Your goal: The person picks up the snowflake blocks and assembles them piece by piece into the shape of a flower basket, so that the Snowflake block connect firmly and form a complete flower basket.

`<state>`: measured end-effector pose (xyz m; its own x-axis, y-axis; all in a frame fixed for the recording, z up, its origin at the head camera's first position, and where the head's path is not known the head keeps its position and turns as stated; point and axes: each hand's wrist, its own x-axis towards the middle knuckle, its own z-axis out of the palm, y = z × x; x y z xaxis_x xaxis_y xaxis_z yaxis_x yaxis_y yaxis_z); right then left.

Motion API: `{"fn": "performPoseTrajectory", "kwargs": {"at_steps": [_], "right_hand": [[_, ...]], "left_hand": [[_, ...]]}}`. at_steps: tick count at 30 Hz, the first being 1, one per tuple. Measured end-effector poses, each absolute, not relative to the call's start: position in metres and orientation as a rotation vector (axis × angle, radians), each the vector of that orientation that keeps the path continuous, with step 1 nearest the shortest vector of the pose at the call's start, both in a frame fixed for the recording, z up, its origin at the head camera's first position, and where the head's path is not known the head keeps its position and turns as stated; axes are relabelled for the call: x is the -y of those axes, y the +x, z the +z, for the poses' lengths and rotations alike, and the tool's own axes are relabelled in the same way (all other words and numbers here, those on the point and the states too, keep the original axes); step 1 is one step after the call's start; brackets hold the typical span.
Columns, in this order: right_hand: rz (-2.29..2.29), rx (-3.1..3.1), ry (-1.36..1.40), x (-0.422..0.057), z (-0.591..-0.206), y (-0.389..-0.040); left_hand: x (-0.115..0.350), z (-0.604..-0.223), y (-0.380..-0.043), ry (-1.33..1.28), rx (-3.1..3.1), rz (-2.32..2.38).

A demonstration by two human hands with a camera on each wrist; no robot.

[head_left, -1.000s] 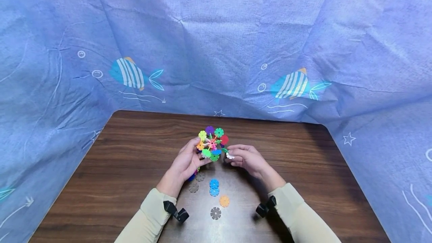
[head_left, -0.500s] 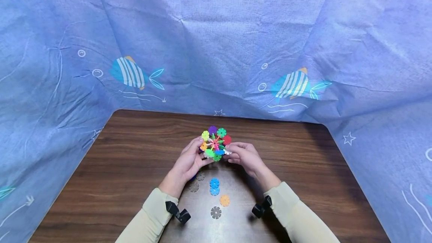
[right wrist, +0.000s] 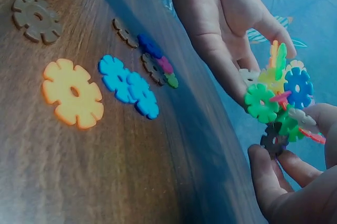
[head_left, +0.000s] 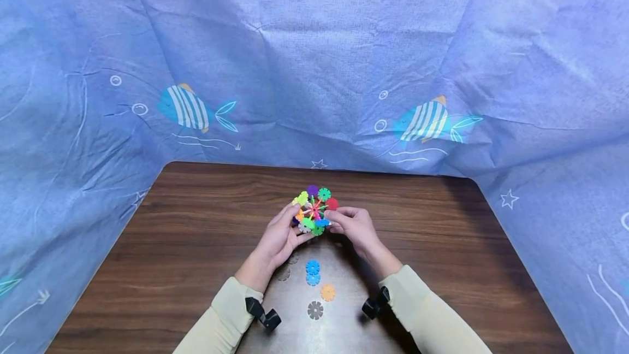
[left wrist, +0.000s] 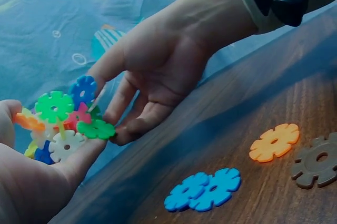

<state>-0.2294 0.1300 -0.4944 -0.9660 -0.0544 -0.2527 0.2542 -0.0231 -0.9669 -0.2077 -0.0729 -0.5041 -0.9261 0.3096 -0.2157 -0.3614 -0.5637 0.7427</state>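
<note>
Between both hands is a ball-like cluster of interlocking plastic snowflake discs (head_left: 314, 210) in many colours, raised above the table. My left hand (head_left: 276, 238) grips it from the left, thumb on the near side and fingers beneath. From the right, my right hand (head_left: 358, 231) pinches a white snowflake disc (right wrist: 303, 120) at the cluster's edge; the thumb and fingers partly hide it. A dark disc (right wrist: 274, 141) of the cluster lies at the right fingertips. Around the middle stand green discs (left wrist: 55, 107), a blue disc (left wrist: 83, 91) and a pink one (left wrist: 80, 115).
On the brown wooden table (head_left: 196, 266) lie two overlapping blue discs (head_left: 313, 272), an orange disc (head_left: 327, 292) and a grey-brown disc (head_left: 315, 310). Several more, including a dark blue disc (right wrist: 150, 46), lie near the left wrist. A blue fish-print cloth (head_left: 314, 97) hangs behind.
The right hand has brought the white disc leftward against the cluster. My left hand and the cluster have shifted slightly right. The loose discs on the table have stayed put.
</note>
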Motion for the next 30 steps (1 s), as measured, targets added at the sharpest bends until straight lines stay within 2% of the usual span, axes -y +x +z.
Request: {"fn": "performPoseTrajectory", "kwargs": {"at_steps": [13,30], "right_hand": [[-2.176,-1.815,0.016,-0.144,-0.478,-0.221],[-2.197,-1.687,0.002,-0.16,-0.478,-0.221]], "left_hand": [[0.075,-0.506,-0.206,-0.111,-1.105,2.516],[0.076,-0.505,-0.204,0.0,-0.991,2.502]]}}
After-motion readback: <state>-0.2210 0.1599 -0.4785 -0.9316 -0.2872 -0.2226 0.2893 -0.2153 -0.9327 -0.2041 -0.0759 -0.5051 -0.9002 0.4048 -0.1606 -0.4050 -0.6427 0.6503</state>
